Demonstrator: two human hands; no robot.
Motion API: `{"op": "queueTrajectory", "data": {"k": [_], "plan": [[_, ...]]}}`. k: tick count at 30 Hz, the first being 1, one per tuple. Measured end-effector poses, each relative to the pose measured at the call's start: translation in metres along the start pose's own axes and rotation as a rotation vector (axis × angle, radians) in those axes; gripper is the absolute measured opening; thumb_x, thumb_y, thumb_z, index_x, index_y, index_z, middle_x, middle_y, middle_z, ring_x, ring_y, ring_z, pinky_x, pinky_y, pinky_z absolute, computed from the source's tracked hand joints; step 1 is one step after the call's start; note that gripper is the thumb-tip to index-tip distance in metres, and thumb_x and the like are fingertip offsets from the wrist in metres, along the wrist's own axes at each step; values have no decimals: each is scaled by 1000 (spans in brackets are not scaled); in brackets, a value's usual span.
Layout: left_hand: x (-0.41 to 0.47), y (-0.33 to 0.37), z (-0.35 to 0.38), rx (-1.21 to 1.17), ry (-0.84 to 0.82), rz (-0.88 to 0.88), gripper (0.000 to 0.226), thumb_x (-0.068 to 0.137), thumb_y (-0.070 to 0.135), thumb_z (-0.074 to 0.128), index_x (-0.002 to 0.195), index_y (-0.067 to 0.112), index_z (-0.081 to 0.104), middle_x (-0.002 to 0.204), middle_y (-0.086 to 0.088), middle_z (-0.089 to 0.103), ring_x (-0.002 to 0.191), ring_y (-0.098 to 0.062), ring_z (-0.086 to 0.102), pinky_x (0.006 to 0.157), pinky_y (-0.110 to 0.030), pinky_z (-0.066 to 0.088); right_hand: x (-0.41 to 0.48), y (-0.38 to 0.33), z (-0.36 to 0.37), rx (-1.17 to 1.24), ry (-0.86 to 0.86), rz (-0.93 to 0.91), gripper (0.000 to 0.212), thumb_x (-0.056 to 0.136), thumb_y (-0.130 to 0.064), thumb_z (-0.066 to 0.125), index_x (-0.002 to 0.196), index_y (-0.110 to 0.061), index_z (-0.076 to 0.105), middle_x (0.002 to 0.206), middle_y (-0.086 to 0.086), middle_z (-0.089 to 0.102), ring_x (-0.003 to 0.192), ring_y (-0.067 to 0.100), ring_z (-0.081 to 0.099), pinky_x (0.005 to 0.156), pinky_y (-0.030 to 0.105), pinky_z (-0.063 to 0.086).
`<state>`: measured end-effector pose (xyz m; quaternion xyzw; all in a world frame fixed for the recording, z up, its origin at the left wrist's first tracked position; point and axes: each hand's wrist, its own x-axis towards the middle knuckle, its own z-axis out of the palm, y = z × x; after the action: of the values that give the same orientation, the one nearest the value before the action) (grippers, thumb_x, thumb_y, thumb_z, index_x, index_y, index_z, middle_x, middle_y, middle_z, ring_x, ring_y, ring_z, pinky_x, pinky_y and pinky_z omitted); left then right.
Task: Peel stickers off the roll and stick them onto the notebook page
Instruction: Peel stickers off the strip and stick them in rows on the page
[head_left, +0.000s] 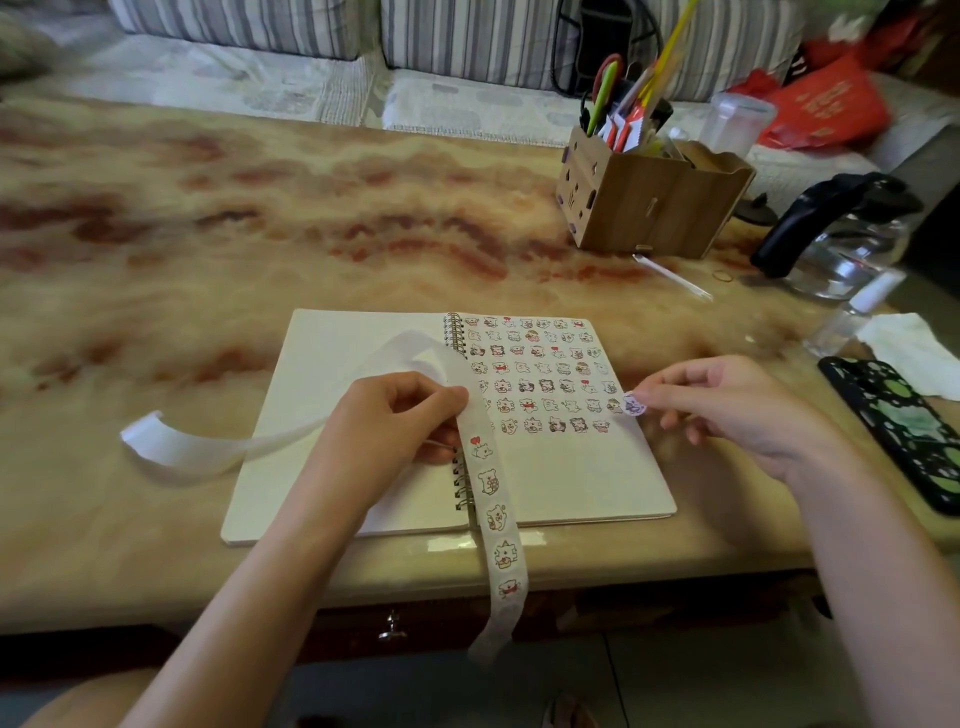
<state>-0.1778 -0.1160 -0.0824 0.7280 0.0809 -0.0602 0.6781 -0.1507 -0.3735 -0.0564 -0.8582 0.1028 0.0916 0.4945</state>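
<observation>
Sticker strip (493, 514): thin, limp paper tape; its long axis runs from below the table edge up to the left hand's (395, 415) pinch, spent liner curling away beyond. Best held by its edges. Right hand (727, 405) pinches one flimsy peeled sticker (634, 404) at the notebook page's (571, 467) right edge.

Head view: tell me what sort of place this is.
Probably a home living room. A marble-patterned low table stands before a striped sofa, and household things such as a glass kettle and a wooden pen box sit on the table.
</observation>
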Motion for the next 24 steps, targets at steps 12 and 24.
{"op": "queueTrajectory", "data": {"k": [12, 24], "plan": [[0, -1, 0, 11, 3, -11, 18, 87, 14, 64, 70, 6, 69, 64, -7, 70, 55, -11, 63, 61, -22, 57, 2, 7, 3, -54, -35, 44, 5, 77, -11, 75, 74, -7, 73, 62, -3, 68, 45, 1, 50, 40, 12, 32], [-1, 0, 0, 12, -1, -14, 17, 87, 14, 65, 72, 6, 69, 64, -6, 71, 56, -11, 64, 62, -22, 58, 4, 8, 6, -66, -41, 36, 7, 77, -12, 75, 71, -9, 72, 55, -9, 67, 42, -2, 48, 40, 11, 31]]}}
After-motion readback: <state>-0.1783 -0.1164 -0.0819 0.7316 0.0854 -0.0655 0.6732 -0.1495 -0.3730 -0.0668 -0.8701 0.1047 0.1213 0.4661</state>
